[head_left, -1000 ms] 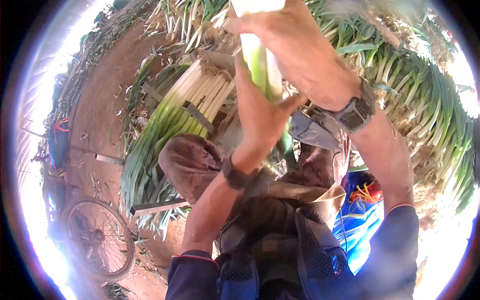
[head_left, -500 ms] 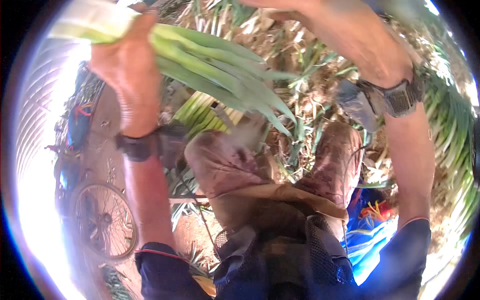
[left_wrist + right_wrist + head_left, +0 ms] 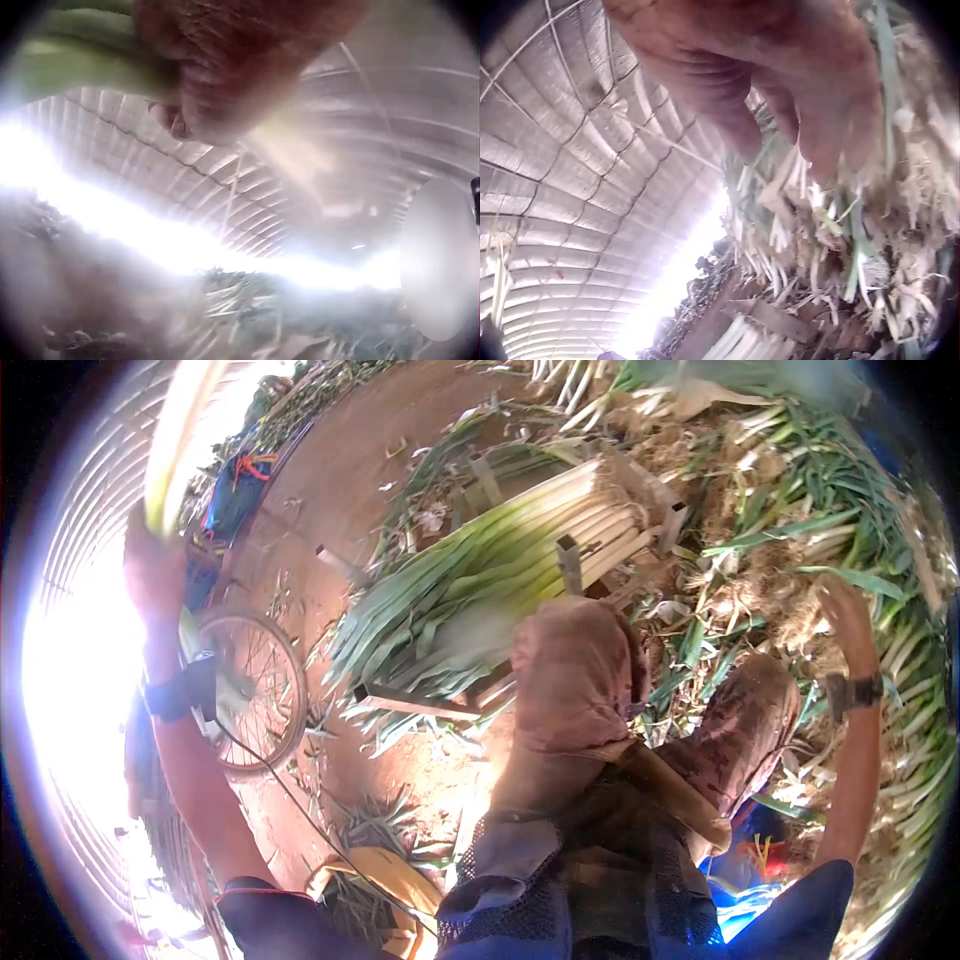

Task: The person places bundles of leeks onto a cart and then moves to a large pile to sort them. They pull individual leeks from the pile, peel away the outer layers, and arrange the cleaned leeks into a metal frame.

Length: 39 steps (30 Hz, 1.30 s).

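Raised at the far left of the head view, my left hand (image 3: 155, 575) grips a leek (image 3: 180, 445), whose pale shaft stands up above the fist. In the left wrist view the fingers curl round the leek's green part (image 3: 90, 67). On the right, my right hand (image 3: 845, 615) is held over the roots of a long heap of leeks (image 3: 900, 760). Its fingers (image 3: 735, 124) hang down, loosely bent, with nothing gripped between them. A bundle of leeks (image 3: 520, 550) lies in a low metal frame (image 3: 415, 703) in front of my knees.
Square metal posts (image 3: 569, 565) stick up around the bundle. A bicycle wheel (image 3: 255, 690) stands at the left, behind a thin cord (image 3: 300, 810). Leaf scraps and bare soil (image 3: 350, 460) cover the ground. A blue bag (image 3: 745, 870) is beside my right leg.
My left hand has swung out to the left, lifting the leek upright. The right hand has come down to the heap on the right. The head view has turned left.
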### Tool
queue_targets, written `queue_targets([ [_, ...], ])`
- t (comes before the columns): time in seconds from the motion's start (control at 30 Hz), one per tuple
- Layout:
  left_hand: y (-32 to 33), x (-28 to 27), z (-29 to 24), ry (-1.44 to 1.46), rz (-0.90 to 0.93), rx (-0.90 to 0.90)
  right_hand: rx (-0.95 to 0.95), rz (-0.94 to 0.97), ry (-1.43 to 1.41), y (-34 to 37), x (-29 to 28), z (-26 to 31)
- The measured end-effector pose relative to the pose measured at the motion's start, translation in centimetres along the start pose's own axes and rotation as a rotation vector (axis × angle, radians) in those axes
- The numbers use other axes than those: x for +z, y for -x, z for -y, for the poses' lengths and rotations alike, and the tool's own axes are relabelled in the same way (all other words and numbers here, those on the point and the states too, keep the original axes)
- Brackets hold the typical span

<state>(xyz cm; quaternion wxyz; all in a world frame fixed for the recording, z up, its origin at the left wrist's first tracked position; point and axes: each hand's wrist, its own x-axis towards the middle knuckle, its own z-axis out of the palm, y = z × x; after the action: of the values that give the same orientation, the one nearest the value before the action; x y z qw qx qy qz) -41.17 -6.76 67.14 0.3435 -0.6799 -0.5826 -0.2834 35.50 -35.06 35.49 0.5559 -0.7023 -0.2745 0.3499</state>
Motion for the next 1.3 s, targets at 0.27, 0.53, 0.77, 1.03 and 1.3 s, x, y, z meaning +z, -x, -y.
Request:
queue_targets([
  [0.27, 11.7, 14.6, -1.7, -0.105, 0.464, 0.421, 0.15, 0.027, 0.024, 6.0, -4.1, -7.5],
  [0.53, 20.2, 30.5, -18.8, 0.477, 0.861, 0.671, 0.305, 0.209, -0.134, 13.5, -10.3, -18.3],
  [0.77, 20.9, 43.4, -29.4, 0.653, 0.876, 0.697, 0.168, 0.086, -0.496, 27.5, -4.7, -24.4],
  [1.03, 20.8, 38.5, -31.0, 0.352, 1.298, 0.535, 0.108, -0.402, 0.023, 23.7, -5.8, -21.9],
  [1.3, 13.7, 30.7, -28.0, 0.04, 1.12, 0.941, 0.217, -1.055, 0.751, 19.6, -19.0, -10.3],
])
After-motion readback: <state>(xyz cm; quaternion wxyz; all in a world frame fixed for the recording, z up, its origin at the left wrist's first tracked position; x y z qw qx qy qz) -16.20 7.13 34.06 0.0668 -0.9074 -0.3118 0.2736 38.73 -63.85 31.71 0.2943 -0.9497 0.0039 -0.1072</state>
